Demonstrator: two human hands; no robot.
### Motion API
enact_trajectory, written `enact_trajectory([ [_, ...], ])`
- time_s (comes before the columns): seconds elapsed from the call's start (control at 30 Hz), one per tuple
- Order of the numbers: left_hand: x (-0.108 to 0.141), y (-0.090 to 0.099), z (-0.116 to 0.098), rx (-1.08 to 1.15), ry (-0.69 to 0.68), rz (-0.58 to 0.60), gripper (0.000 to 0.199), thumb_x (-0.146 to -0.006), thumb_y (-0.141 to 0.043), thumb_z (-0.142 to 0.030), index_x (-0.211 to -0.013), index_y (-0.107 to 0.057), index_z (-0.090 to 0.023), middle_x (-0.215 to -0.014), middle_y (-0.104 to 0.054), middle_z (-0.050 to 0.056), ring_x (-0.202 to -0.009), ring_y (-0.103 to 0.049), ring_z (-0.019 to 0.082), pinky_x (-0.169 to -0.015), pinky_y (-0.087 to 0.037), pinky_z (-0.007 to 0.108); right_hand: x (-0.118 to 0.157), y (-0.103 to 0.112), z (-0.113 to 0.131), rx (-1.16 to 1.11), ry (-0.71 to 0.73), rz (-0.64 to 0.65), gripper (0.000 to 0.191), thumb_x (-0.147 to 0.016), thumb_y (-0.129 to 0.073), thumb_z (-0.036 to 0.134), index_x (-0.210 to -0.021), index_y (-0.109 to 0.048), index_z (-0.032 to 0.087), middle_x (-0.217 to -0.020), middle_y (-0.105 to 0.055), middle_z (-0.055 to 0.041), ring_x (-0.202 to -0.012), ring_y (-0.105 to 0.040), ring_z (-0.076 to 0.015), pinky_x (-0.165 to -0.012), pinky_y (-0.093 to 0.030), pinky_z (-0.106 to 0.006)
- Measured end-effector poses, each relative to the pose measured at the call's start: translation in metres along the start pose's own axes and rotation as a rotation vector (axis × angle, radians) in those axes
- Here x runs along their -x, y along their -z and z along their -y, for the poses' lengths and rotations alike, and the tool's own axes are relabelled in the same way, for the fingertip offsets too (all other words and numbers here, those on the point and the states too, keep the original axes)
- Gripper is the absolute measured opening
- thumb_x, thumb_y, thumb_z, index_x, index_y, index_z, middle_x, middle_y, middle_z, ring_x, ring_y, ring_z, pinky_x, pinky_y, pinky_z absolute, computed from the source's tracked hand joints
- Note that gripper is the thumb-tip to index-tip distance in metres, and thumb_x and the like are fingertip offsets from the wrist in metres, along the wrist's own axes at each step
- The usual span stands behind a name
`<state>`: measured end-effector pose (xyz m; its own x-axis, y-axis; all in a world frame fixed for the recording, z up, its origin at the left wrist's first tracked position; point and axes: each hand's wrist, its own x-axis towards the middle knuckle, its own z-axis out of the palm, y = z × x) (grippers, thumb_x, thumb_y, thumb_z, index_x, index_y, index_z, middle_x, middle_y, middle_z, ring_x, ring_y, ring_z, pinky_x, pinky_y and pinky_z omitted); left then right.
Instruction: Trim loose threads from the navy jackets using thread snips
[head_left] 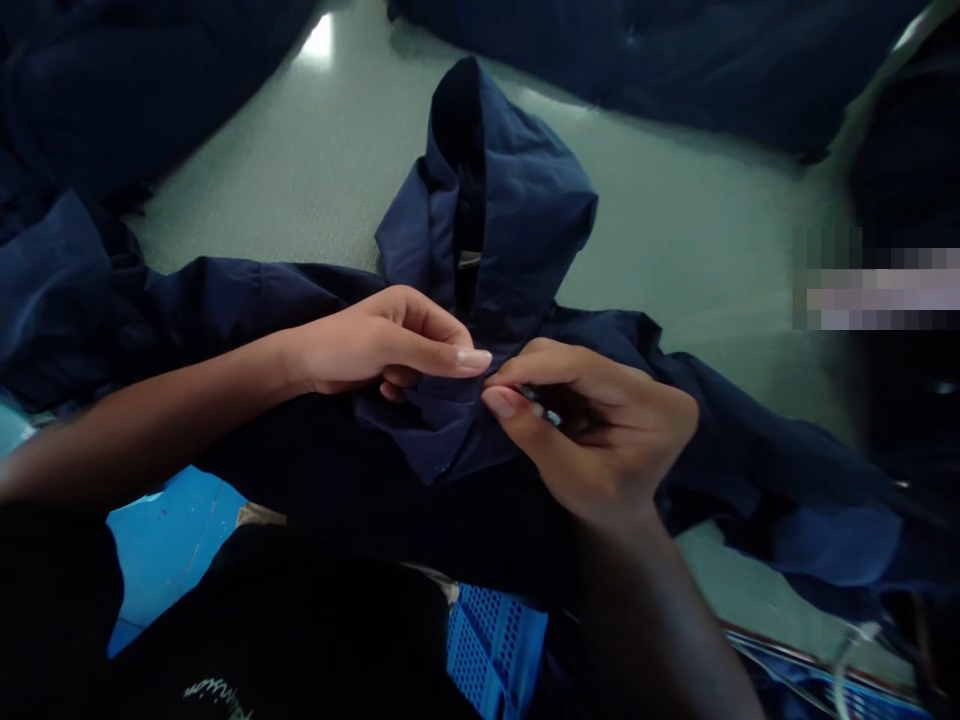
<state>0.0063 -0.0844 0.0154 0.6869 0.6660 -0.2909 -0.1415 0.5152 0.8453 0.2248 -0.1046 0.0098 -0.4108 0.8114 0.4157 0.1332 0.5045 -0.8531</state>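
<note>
A navy hooded jacket (525,200) lies spread before me, its hood pointing away and its sleeves stretched to both sides. Near the base of the hood, my left hand (397,345) is closed, pinching a fold of the jacket's cloth between thumb and fingers. Close beside it, my right hand (600,420) is closed in a pinch at the same fold, thumb against forefinger. A small dark object with a shiny metal end (553,417) shows inside the right hand; most of it is hidden by the fingers. A pale label (469,260) is visible inside the neck opening.
The jacket rests on a pale green table (675,230). More dark navy garments lie at the back left (135,90) and along the far edge (637,60). Below the table edge are a blue crate (495,640) and a blue surface (172,540). Someone's blurred-out part shows at right.
</note>
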Motion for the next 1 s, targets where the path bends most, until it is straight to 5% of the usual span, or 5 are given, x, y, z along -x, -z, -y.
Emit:
enact_trajectory([
  [0.33,-0.0051,0.0036,0.0063,0.060,0.072,0.056,0.042,-0.082,-0.087,-0.041,-0.065,-0.063,-0.012,-0.051,-0.031,-0.008,-0.045,-0.024,0.002,-0.039,-0.028,0.014,-0.0022,-0.0024,-0.0007,0.083,-0.030,-0.005,0.016,-0.079,-0.076,0.006,-0.079,-0.070,0.021,-0.064,-0.062,0.0063,-0.050,-0.048,-0.0059,-0.045,-0.035,-0.022],
  [1.0,-0.0025,0.0040,0.0049,0.027,0.096,0.096,0.040,-0.087,-0.082,-0.039,-0.067,-0.062,-0.011,-0.055,-0.033,-0.007,-0.047,-0.027,0.002,-0.041,-0.030,0.013,-0.0055,-0.0040,0.0021,-0.190,-0.192,0.079,0.017,-0.078,-0.076,0.008,-0.069,-0.067,0.019,-0.059,-0.055,0.0060,-0.051,-0.042,-0.0056,-0.046,-0.031,-0.023],
])
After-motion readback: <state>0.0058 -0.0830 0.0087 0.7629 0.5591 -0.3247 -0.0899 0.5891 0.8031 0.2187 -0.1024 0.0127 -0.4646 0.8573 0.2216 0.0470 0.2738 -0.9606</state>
